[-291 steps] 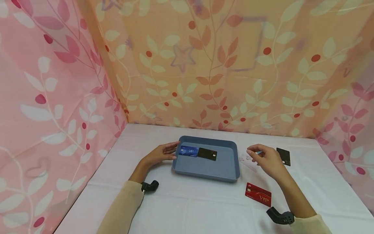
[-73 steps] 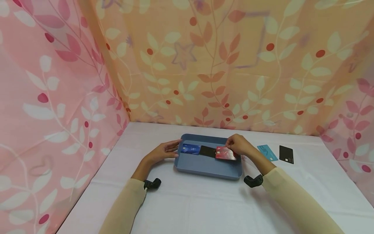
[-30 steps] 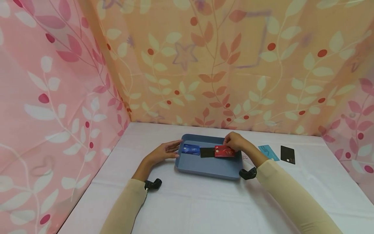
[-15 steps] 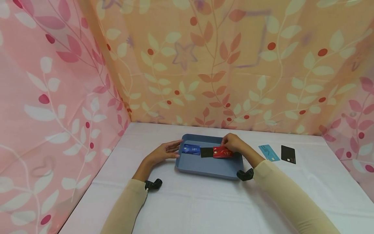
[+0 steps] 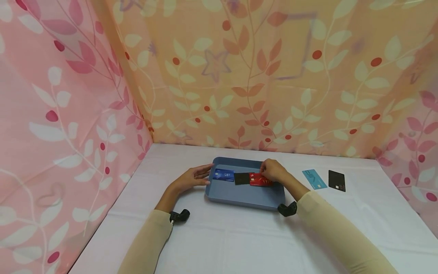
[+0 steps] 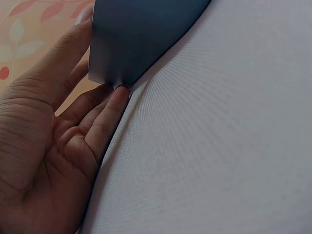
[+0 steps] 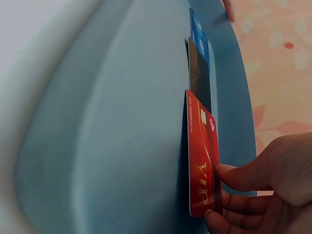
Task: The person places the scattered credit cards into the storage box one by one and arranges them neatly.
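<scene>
My right hand (image 5: pixel 274 171) pinches a red VIP card (image 5: pixel 256 180) between thumb and fingers, low over the right part of a blue-grey tray (image 5: pixel 239 198). In the right wrist view the card (image 7: pixel 202 151) is tilted, and its far end overlaps a black card (image 7: pixel 200 75). A blue VIP card (image 5: pixel 224 175) lies left of the black one, making a row along the tray's back half. At the tray's left wall, my left hand (image 5: pixel 186 180) touches the rim with extended fingers. The left wrist view shows the thumb and fingertips against the tray's outer corner (image 6: pixel 131 39).
On the white cloth (image 5: pixel 219 236) right of the tray lie a light blue card (image 5: pixel 315 179) and a second black card (image 5: pixel 337 180). Patterned curtains (image 5: pixel 212 95) stand behind and at both sides. Each wrist carries a small black camera (image 5: pixel 179 215).
Earlier the red card lay on the cloth and my right hand was beside the tray near the light blue card. The red card is now held in the tray; lately it shifted slightly left and flattened.
</scene>
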A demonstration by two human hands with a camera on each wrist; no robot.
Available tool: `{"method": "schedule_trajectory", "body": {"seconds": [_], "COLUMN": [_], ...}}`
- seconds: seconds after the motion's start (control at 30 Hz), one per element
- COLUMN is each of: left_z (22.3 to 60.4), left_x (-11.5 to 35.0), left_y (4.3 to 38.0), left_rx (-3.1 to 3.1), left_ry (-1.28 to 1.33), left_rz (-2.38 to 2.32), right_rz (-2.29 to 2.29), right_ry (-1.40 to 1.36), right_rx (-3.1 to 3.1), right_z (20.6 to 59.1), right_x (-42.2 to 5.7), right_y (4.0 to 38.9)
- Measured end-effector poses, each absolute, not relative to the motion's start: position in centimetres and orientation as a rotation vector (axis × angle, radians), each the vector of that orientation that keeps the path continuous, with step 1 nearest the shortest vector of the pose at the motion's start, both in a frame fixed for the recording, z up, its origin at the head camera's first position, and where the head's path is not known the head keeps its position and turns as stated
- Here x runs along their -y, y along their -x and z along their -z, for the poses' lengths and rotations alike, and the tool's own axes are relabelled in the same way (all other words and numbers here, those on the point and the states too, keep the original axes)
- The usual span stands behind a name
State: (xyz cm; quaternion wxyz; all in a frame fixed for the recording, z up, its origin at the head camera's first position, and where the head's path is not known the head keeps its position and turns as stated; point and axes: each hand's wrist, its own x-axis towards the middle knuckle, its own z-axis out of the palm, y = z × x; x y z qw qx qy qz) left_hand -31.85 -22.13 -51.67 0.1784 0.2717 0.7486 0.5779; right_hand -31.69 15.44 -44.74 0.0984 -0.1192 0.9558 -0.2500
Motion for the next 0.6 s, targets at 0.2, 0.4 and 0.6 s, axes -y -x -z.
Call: {"method": "schedule_trajectory", "body": {"seconds": [0.2, 0.4, 0.6], "left_z": [51.52, 51.5, 51.53], "left_x": [22.15, 22.18, 22.17], "left_y": [31.69, 31.64, 31.65], "left_rx": [-2.121, -2.115, -2.098], "left_ry": [-0.766, -0.78, -0.78], "left_rz": [-1.63, -1.634, -1.643], "right_rz": [0.707, 0.656, 0.596], "right_ry": [0.362, 0.334, 0.351], "right_rx": [-2.853, -2.875, -2.934], "right_z": [44.73, 44.77, 44.95], "right_x": [-15.35, -15.25, -15.27], "right_y": [31.32, 31.12, 31.02]}}
